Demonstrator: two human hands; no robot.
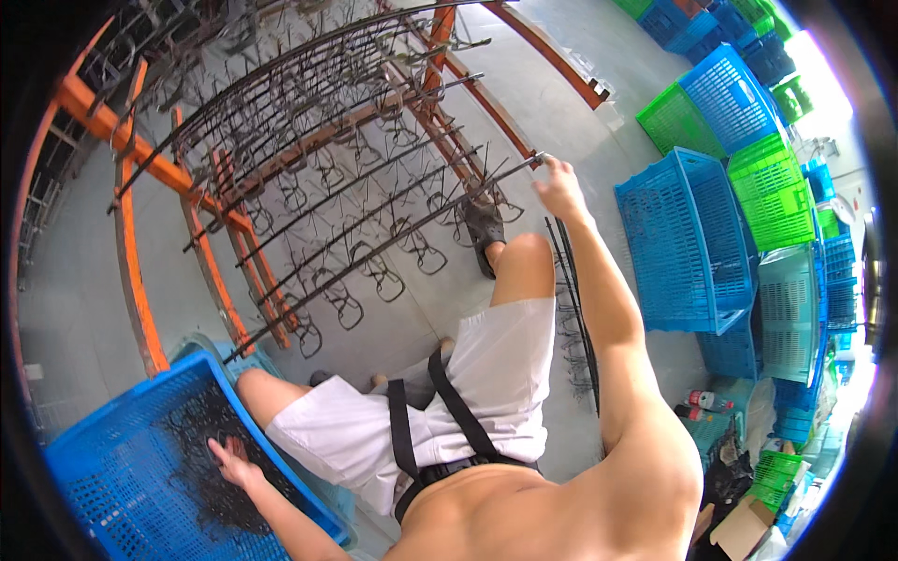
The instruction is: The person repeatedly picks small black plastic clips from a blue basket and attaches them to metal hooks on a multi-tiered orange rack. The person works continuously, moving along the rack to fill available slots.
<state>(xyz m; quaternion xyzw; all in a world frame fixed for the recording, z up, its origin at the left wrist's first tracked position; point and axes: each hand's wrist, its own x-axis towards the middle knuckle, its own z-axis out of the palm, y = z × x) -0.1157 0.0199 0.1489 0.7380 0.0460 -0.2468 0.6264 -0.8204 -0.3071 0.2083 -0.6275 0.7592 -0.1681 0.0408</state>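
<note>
At the upper right of centre, my right hand has its fingers closed at the far right end of a long dark rod. From this rod hang several dark loop-shaped wire pieces. My left hand is at the lower left, over the blue plastic basket, its thumb and fingers apart. Just beside it lies a tangled heap of thin black wire pieces in the basket. I see nothing held in that hand, though fine wire could be lost against the dark heap.
An orange metal rack carries more rods hung with wire pieces. Blue crates and green crates are stacked along the right. Thin dark rods stretch beside my right leg. Bottles and an opened cardboard box sit at the lower right.
</note>
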